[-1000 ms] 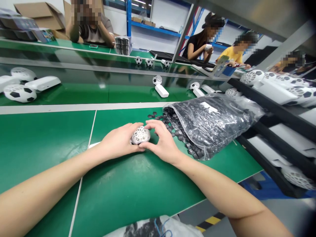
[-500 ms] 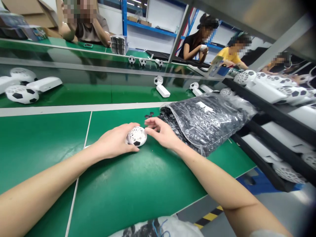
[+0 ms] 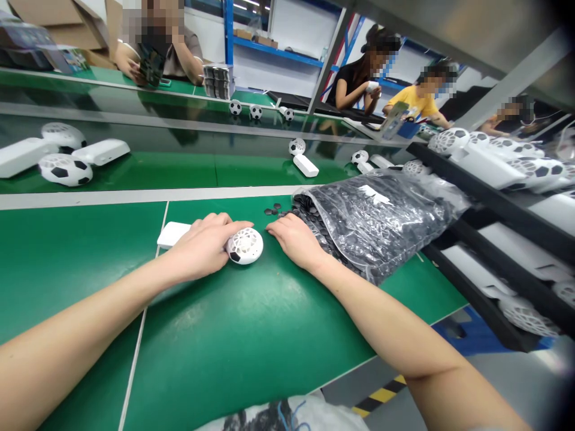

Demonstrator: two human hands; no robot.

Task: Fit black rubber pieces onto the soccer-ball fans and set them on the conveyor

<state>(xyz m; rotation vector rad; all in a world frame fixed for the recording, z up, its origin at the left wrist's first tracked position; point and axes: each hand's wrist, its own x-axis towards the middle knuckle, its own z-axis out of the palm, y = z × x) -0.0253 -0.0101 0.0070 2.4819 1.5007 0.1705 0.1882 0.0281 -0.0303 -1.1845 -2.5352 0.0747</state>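
Observation:
My left hand (image 3: 207, 245) is closed round a white football-patterned piece (image 3: 245, 246) with an open lattice top and a black patch low on its side. From under that hand a white handle (image 3: 173, 235) sticks out to the left, lying on the green table (image 3: 233, 341). My right hand (image 3: 291, 236) is just right of the ball, its fingers bent down at the table and their tips hidden. Beyond it lie a few small black pieces (image 3: 272, 211). A clear bag (image 3: 377, 215) full of black pieces opens toward my right hand.
Behind the table, a green conveyor (image 3: 179, 170) bears white football-shaped items (image 3: 66, 169). At the right, black racks (image 3: 489, 194) hold many more white items. Several people sit across the line. A stack of trays (image 3: 218, 82) stands on the far side.
My left hand and the ball shifted slightly left, and the ball turned, exposing the white handle. My right hand lowered beside the black pieces. Conveyor items moved right; a person opposite now holds a dark object.

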